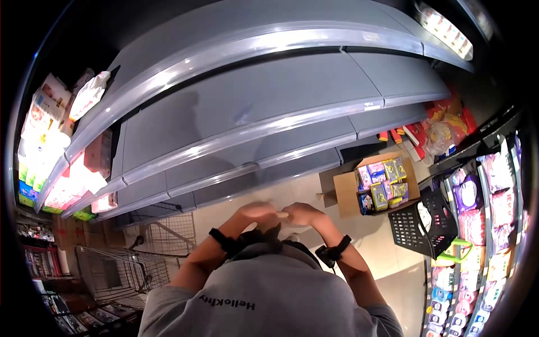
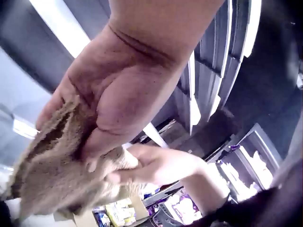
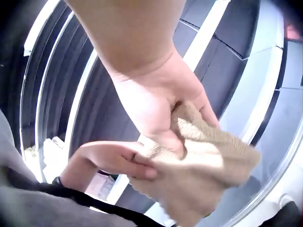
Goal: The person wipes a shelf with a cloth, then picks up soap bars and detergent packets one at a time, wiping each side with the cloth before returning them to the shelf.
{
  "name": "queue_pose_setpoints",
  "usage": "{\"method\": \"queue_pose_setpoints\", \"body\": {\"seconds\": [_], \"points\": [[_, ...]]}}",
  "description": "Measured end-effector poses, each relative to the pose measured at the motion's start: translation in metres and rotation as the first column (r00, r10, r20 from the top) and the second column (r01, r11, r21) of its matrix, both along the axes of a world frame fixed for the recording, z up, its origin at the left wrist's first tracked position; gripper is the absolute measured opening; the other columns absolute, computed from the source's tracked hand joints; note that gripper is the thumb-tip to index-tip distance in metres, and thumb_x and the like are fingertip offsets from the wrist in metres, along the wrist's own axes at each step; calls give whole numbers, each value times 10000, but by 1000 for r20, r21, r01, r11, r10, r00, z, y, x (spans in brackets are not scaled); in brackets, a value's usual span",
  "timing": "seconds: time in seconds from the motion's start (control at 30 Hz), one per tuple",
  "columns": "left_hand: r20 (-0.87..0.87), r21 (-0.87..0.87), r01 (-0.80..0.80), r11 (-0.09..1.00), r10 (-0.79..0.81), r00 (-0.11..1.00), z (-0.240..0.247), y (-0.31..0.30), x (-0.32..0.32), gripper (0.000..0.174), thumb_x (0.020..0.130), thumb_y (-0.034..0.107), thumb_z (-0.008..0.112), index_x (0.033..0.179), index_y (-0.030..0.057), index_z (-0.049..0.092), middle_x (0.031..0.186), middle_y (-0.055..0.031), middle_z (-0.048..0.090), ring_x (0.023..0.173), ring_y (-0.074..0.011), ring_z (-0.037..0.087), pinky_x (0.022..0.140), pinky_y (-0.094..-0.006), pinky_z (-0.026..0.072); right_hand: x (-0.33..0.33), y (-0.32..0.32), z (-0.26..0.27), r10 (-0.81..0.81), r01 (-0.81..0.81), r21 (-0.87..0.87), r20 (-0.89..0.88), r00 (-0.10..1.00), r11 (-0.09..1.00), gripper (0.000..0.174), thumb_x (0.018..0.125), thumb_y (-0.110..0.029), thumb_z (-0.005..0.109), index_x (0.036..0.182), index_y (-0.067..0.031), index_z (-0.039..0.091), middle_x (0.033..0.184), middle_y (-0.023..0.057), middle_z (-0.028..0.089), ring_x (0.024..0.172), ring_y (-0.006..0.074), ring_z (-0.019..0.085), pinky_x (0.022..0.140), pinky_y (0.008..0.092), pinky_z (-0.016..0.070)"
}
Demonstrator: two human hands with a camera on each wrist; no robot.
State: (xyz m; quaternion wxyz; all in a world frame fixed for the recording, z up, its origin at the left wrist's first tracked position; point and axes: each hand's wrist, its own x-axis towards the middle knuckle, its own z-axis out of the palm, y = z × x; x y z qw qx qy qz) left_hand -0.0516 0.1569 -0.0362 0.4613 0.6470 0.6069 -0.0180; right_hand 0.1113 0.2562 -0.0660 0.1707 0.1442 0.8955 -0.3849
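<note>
A tan terry cloth point(image 3: 203, 170) hangs in loose folds between both hands, in front of the person's chest. My left hand point(image 2: 125, 97) grips one part of it, thumb pressed on the fabric and fingertips partly hidden behind it. Close beside, my right hand point(image 3: 156, 101) pinches another part between thumb and curled fingers. In the head view the left hand point(image 1: 255, 212) and right hand point(image 1: 301, 214) nearly meet, with only a bit of the cloth point(image 1: 281, 215) showing between them.
Grey tiered shelves point(image 1: 252, 106) rise ahead. On the floor at the right are an open carton point(image 1: 348, 196) of small packs and a black basket point(image 1: 412, 227) with a green handle. Stocked shelving point(image 1: 469, 224) lines the far right; a wire cart point(image 1: 126, 272) stands at the left.
</note>
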Motion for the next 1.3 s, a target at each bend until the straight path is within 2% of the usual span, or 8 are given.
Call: {"method": "queue_pose_setpoints", "body": {"seconds": [0.07, 0.17, 0.27, 0.33, 0.47, 0.73, 1.03, 1.3], "points": [[161, 421, -99, 902, 33, 986, -78, 18, -40, 164, 755, 128, 494, 811, 29, 612, 754, -190, 586, 697, -343, 571, 600, -396, 437, -19, 28, 14, 25, -25, 17, 22, 999, 1000, 248, 723, -211, 531, 906, -60, 603, 831, 179, 615, 790, 351, 584, 688, 412, 453], [-330, 515, -61, 855, 264, 906, 54, 95, -40, 247, 775, 85, 472, 997, 32, 567, 1050, -161, 568, 807, -352, 585, 688, -415, 473, -53, 82, 81, -145, 141, 358, -15, 989, 923, 210, 756, -185, 524, 909, -64, 603, 802, 187, 616, 739, 339, 601, 629, 422, 482], [-189, 942, -15, 337, 565, 803, 108, 151, -51, 467, 716, 22, 493, 1181, 41, 469, 1301, -89, 413, 1188, -250, 398, 991, -445, 288, -81, 137, 127, -98, 618, 392, -787, 608, 682, 437, 693, 2, 515, 1126, -54, 522, 1072, 175, 555, 953, 332, 557, 754, 405, 474], [-152, 978, 35, 208, 579, 801, 102, 187, -57, 481, 691, 8, 524, 1169, 22, 473, 1271, -115, 434, 1202, -242, 384, 1016, -452, 252, -99, 171, 136, 28, 636, 596, -740, 672, 490, 375, 752, -42, 481, 1124, -58, 528, 1203, 100, 495, 1207, 286, 366, 988, 453, 289], [-305, 825, 14, 566, 424, 853, -1, 236, -76, 512, 689, 56, 562, 1181, -28, 445, 1267, -162, 429, 1213, -259, 369, 1030, -434, 238, -111, 222, 48, -43, 329, 811, -354, 934, 484, 477, 817, -196, 468, 1271, -67, 403, 1333, 90, 386, 1280, 258, 278, 1034, 483, 195], [-218, 755, -216, 619, 547, 808, -7, 235, -90, 499, 753, 133, 515, 1228, 6, 428, 1287, -133, 427, 1208, -260, 378, 1017, -387, 265, -143, 237, 44, 16, 42, 573, -96, 995, 818, 683, 821, -395, 480, 1331, 5, 266, 1380, 188, 272, 1295, 275, 243, 1065, 341, 180], [-198, 675, -298, 675, 554, 809, -16, 230, -106, 838, 807, 546, 424, 1300, -105, 237, 1367, -283, 209, 1296, -377, 174, 1077, -389, 126, -170, 264, 29, 264, -215, 526, -19, 964, 823, 741, 837, -393, 440, 1376, -20, 94, 1442, 157, 80, 1341, 258, 66, 1090, 331, 107], [-315, 486, -206, 849, 390, 865, 1, 335, -44, 779, 835, 430, 410, 1365, -31, 74, 1422, -243, -3, 1330, -348, -27, 1079, -419, 54, -104, 343, 40, -5, -31, 497, 72, 997, 867, 990, 713, -531, 565, 1383, -24, 41, 1450, 149, 35, 1346, 260, 20, 1089, 365, 76]]}}
